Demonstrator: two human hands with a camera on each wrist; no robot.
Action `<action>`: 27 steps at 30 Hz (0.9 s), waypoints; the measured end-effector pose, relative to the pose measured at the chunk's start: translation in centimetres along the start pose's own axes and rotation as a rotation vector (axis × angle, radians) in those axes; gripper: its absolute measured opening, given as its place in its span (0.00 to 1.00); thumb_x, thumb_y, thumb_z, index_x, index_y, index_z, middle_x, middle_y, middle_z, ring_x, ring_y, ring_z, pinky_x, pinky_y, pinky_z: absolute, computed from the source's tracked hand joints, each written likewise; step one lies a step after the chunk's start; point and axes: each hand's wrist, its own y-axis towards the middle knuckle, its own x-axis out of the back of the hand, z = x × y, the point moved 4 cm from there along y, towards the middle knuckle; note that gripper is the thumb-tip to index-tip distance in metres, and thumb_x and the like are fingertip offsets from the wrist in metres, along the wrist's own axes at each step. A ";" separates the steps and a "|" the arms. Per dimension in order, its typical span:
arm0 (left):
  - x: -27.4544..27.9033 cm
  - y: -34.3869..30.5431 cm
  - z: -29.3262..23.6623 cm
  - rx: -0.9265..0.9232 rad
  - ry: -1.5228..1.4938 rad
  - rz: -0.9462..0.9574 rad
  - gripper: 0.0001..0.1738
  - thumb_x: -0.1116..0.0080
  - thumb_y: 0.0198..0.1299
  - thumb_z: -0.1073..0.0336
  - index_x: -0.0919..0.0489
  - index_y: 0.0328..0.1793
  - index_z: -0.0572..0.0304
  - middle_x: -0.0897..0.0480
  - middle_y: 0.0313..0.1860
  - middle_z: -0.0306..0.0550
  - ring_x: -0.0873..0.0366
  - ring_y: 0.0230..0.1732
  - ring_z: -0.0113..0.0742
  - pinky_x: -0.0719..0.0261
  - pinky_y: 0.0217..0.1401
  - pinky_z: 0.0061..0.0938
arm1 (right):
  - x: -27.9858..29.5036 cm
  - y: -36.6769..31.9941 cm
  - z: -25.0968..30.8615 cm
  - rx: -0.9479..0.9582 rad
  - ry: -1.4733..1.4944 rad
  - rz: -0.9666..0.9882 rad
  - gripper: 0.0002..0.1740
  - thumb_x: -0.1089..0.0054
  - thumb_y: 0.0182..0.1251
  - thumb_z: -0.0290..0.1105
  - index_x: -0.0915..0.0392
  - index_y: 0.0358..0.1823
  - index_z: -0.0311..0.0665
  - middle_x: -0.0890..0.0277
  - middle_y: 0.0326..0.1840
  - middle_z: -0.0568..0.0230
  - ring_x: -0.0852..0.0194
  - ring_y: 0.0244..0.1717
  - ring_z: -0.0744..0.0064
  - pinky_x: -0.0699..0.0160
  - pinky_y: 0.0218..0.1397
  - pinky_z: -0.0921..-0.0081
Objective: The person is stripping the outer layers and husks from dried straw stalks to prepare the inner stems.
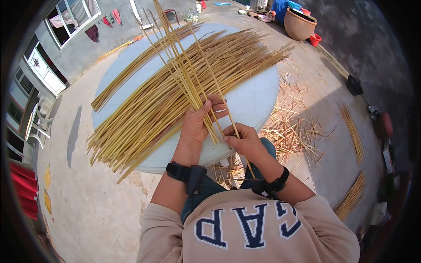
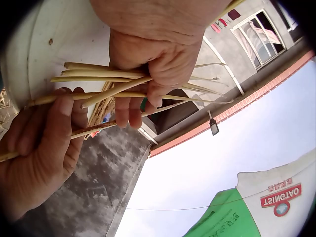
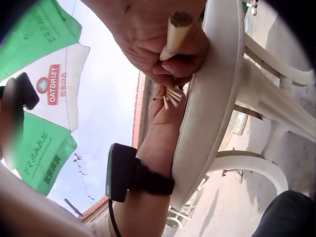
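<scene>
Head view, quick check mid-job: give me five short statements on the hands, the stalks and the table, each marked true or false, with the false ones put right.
1. The left hand holds several stalks. True.
2. The right hand holds nothing. False: it pinches a single stalk.
3. The large pile lies on the table. True.
4. The feathery ends of that pile point to the picture's lower left. False: they point to the upper right.
5. Scraps litter the ground right of the table. True.
</scene>
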 end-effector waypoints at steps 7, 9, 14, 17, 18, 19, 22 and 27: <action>-1.1 -1.2 -1.7 -0.049 0.140 -0.131 0.09 0.49 0.62 0.65 0.27 0.41 0.65 0.21 0.36 0.57 0.25 0.21 0.27 0.20 0.25 0.23 | 1.7 0.0 1.3 0.142 0.266 -0.294 0.11 0.48 0.66 0.34 0.26 0.38 0.32 0.27 0.26 0.68 0.44 0.11 0.89 0.44 0.13 0.88; -2.0 -2.0 -2.9 0.016 0.075 -0.036 0.10 0.49 0.63 0.64 0.27 0.42 0.65 0.22 0.31 0.54 0.36 0.15 0.21 0.33 0.17 0.16 | 2.8 0.7 1.5 0.243 0.265 -0.374 0.11 0.52 0.68 0.35 0.28 0.39 0.33 0.27 0.26 0.67 0.46 0.11 0.90 0.45 0.12 0.88; -3.0 -4.5 -10.8 0.090 0.525 -0.159 0.11 0.48 0.63 0.62 0.27 0.42 0.65 0.23 0.24 0.48 0.43 0.12 0.17 0.45 0.13 0.13 | 3.2 1.6 0.8 0.192 0.174 -0.358 0.12 0.54 0.69 0.36 0.29 0.39 0.33 0.28 0.25 0.68 0.47 0.11 0.90 0.46 0.12 0.88; -1.5 -5.5 -17.4 0.037 0.921 -0.301 0.12 0.46 0.62 0.60 0.26 0.38 0.63 0.25 0.19 0.42 0.45 0.11 0.16 0.48 0.12 0.12 | 3.1 1.7 0.6 0.186 0.133 -0.343 0.12 0.54 0.69 0.36 0.28 0.38 0.33 0.29 0.25 0.69 0.47 0.11 0.91 0.47 0.12 0.89; -0.4 -5.9 -19.3 0.027 1.043 -0.350 0.12 0.45 0.61 0.60 0.26 0.37 0.63 0.25 0.18 0.41 0.43 0.12 0.17 0.46 0.13 0.14 | 3.1 1.7 0.5 0.193 0.121 -0.342 0.12 0.54 0.69 0.36 0.28 0.38 0.33 0.29 0.24 0.69 0.47 0.11 0.91 0.47 0.12 0.89; 1.0 -6.2 -21.0 0.015 1.164 -0.396 0.11 0.44 0.60 0.60 0.26 0.35 0.62 0.26 0.17 0.39 0.41 0.13 0.17 0.44 0.14 0.16 | 3.0 1.7 0.4 0.190 0.133 -0.350 0.12 0.54 0.69 0.36 0.28 0.38 0.33 0.29 0.24 0.69 0.47 0.11 0.91 0.47 0.12 0.89; 5.7 -7.7 -23.8 -0.197 1.784 -0.404 0.11 0.43 0.58 0.61 0.26 0.34 0.62 0.24 0.18 0.45 0.32 0.17 0.32 0.36 0.20 0.25 | 3.1 1.7 0.4 0.204 0.151 -0.366 0.12 0.54 0.69 0.36 0.28 0.38 0.34 0.29 0.24 0.70 0.47 0.11 0.91 0.47 0.12 0.89; 9.2 -10.8 -23.5 -0.016 2.149 -0.536 0.11 0.43 0.56 0.62 0.27 0.36 0.64 0.25 0.22 0.53 0.28 0.27 0.46 0.32 0.30 0.34 | 3.6 1.5 0.5 0.225 0.345 -0.434 0.13 0.56 0.71 0.38 0.30 0.39 0.35 0.30 0.24 0.69 0.48 0.10 0.89 0.47 0.11 0.88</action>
